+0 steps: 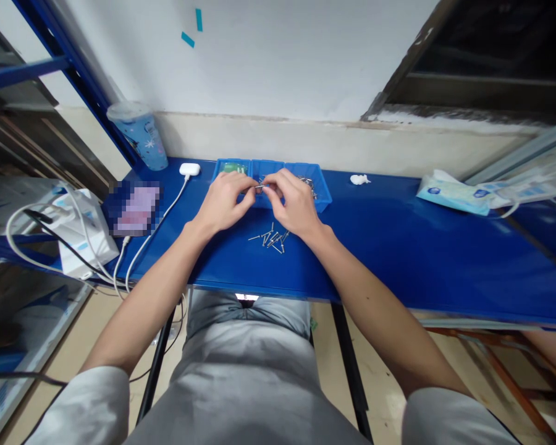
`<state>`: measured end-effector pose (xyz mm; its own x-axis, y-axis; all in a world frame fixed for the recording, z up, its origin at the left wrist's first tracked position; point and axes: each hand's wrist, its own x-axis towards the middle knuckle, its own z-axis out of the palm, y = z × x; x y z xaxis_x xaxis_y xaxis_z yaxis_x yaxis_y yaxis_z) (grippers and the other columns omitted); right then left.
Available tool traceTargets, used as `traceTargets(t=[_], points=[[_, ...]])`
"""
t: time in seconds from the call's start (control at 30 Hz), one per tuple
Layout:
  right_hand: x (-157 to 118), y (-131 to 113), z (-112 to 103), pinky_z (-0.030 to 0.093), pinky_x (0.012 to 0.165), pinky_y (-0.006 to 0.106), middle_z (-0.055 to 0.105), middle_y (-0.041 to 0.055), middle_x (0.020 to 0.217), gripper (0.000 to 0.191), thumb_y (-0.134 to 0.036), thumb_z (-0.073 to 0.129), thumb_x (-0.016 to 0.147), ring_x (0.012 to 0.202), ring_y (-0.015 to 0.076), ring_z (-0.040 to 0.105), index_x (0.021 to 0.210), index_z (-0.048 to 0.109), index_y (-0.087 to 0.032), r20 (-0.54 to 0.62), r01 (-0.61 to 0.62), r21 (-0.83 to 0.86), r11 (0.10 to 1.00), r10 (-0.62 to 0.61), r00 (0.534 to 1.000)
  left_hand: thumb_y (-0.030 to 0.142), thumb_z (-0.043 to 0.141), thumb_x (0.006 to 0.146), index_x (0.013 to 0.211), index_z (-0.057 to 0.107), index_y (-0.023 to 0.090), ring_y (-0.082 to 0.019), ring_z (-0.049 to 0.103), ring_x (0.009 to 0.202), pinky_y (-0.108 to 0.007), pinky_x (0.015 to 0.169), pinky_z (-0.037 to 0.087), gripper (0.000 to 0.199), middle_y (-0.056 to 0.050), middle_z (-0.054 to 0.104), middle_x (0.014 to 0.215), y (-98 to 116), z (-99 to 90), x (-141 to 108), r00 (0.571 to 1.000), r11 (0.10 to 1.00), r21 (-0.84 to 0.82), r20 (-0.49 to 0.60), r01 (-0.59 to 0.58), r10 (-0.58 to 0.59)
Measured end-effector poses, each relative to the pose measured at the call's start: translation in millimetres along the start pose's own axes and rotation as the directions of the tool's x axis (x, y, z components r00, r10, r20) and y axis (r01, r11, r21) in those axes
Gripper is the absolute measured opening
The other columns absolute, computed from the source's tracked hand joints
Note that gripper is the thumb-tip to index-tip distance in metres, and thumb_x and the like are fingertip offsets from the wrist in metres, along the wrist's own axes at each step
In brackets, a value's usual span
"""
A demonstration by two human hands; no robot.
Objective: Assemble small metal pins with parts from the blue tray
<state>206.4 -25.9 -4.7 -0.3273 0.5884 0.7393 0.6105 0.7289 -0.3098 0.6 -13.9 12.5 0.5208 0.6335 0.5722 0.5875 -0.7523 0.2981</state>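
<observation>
My left hand point(228, 199) and my right hand point(293, 203) meet above the front of a blue divided bin point(323, 191). Between their pinched fingertips is a thin metal piece that looks like a blind rivet point(260, 186), its ends partly covered by the fingers. Just below the hands, a loose pile of similar blind rivets point(274, 238) lies on the blue table point(375, 247). More small metal pieces point(309, 183) sit in the bin's right compartment. A green item point(235, 168) lies in its left compartment; my hands hide much of the middle.
To the left stand a patterned cup point(141, 136), a white charger point(189, 169) with its cable, a blurred-out phone-like object point(136, 207) and a white power strip point(86, 238). Rightward are a crumpled white scrap point(360, 179) and a tissue pack point(454, 193). A wall point(278, 55) rises behind.
</observation>
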Motion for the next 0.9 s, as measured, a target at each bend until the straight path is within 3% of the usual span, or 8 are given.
traceTargets(t=[0.3, 0.53, 0.7, 0.9], points=[[0.3, -1.7, -0.6, 0.047, 0.077, 0.036, 0.069, 0.0063, 0.088, 0.033, -0.037, 0.044, 0.110, 0.079, 0.0210, 0.061, 0.089, 0.064, -0.022, 0.018, -0.039, -0.040, 0.998, 0.040, 0.999, 0.032, 0.048, 0.102, 0.089, 0.071, 0.020, -0.021, 0.064, 0.083, -0.037, 0.083, 0.045, 0.029, -0.005, 0.073, 0.084, -2.0, 2.5, 0.0, 0.999, 0.999, 0.026, 0.013, -0.041, 0.040], [-1.6, -0.3, 0.8, 0.051, 0.079, 0.036, 0.072, 0.0065, 0.098, 0.019, -0.037, 0.052, 0.106, 0.084, 0.0222, 0.066, 0.115, 0.062, -0.023, 0.062, -0.045, 0.019, 0.999, 0.044, 0.997, 0.031, 0.049, 0.101, 0.090, 0.072, 0.021, -0.022, 0.067, 0.086, -0.038, 0.085, 0.047, 0.027, -0.005, 0.076, 0.087, -2.1, 1.8, 0.1, 1.000, 1.000, -0.007, -0.020, -0.012, 0.011], [-2.2, 0.8, 1.4, 0.051, 0.081, 0.037, 0.073, 0.0086, 0.103, 0.021, -0.036, 0.043, 0.110, 0.089, 0.0241, 0.067, 0.110, 0.061, -0.024, 0.069, -0.032, -0.020, 0.999, 0.033, 0.997, 0.030, 0.049, 0.101, 0.090, 0.073, 0.020, -0.021, 0.067, 0.085, -0.038, 0.084, 0.046, 0.028, -0.005, 0.076, 0.086, -1.3, 1.4, -0.1, 0.999, 0.999, -0.016, -0.008, -0.032, 0.032], [-0.8, -0.8, 0.0, 0.049, 0.078, 0.036, 0.070, 0.0075, 0.097, 0.027, -0.039, 0.044, 0.111, 0.086, 0.0232, 0.065, 0.099, 0.063, -0.024, 0.062, -0.040, -0.049, 0.998, 0.043, 0.997, 0.031, 0.049, 0.102, 0.091, 0.073, 0.020, -0.021, 0.066, 0.082, -0.036, 0.083, 0.046, 0.029, -0.004, 0.074, 0.085, -2.0, 2.5, -0.3, 0.999, 0.999, 0.000, -0.016, -0.045, 0.045]])
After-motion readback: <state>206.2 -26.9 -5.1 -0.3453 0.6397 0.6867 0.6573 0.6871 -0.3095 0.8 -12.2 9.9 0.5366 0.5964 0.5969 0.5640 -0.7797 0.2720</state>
